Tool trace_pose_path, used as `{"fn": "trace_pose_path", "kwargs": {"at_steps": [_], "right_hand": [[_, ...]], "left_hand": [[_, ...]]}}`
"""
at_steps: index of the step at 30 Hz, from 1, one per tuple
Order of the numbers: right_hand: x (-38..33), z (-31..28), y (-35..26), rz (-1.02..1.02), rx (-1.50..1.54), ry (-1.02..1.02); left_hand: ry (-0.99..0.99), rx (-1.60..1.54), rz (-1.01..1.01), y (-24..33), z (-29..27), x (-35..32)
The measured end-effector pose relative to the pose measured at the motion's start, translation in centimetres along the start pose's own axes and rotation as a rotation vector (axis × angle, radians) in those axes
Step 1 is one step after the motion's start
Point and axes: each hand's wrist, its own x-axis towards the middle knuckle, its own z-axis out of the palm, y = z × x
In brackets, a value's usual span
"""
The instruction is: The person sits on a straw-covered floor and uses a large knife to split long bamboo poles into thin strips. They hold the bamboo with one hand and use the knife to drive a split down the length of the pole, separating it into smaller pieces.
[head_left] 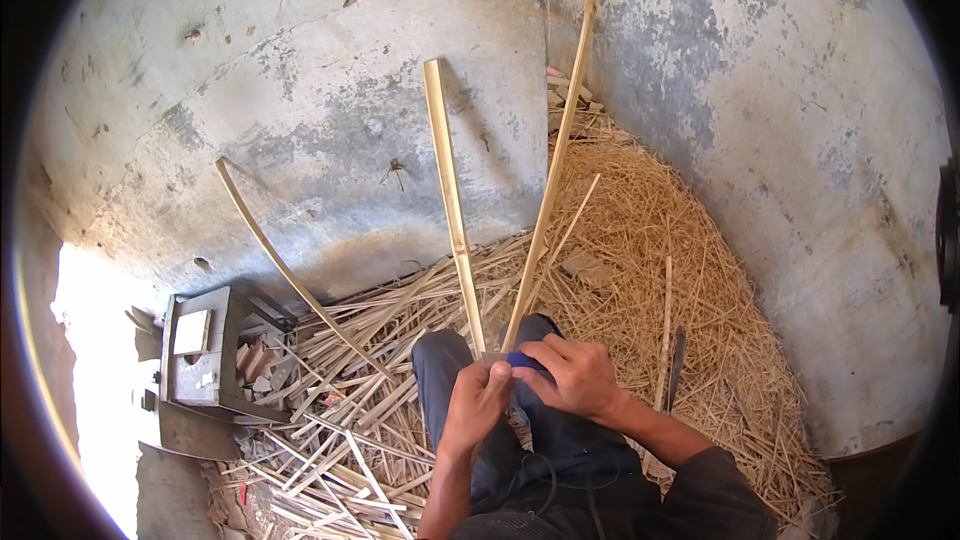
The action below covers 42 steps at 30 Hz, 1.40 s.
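In front of my knees, my left hand (478,398) is closed with its thumb up, gripping the lower end of a long pale bamboo strip (452,202). Close against it, my right hand (578,376) wraps round a dark blue thing (522,361), whose kind I cannot make out; a small grey edge shows beside it, between the hands. A second bamboo strip (556,155) rises from the same spot and leans right, so both make a narrow V. Where their lower ends meet is hidden by my fingers.
Split bamboo strips (400,285) lie heaped on the left, with one curved strip (275,252) against the wall. Fine shavings (640,210) pile up on the right, a dark blade-like tool (677,365) among them. A wooden stool on its side (215,395) stands left. Worn walls (330,90) enclose the corner.
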Motion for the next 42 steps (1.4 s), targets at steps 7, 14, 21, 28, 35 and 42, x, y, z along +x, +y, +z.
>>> {"fn": "trace_pose_path", "kwargs": {"at_steps": [7,14,21,28,35,42], "right_hand": [[0.3,0.2,0.2,-0.017,-0.053,0.033],[0.3,0.5,0.6,-0.029,-0.083,0.046],[2.7,-1.2,3.9,0.175,-0.069,0.245],[4.5,-3.3,10.4,0.192,-0.096,0.152],[4.0,-1.4,9.3,0.124,-0.008,0.146],[4.6,-1.7,10.0,0.134,0.023,0.196]], "left_hand": [[0.052,0.052,-0.02,0.6,0.6,-0.1],[0.099,0.213,0.029,0.7,0.8,-0.1],[0.067,0.326,0.041,-1.3,0.6,-1.2],[0.057,0.324,-0.098,-3.4,-0.6,-4.5],[0.092,0.33,-0.118,-2.4,-1.3,-4.3],[0.15,0.582,0.011,-0.9,-0.3,-4.7]]}}
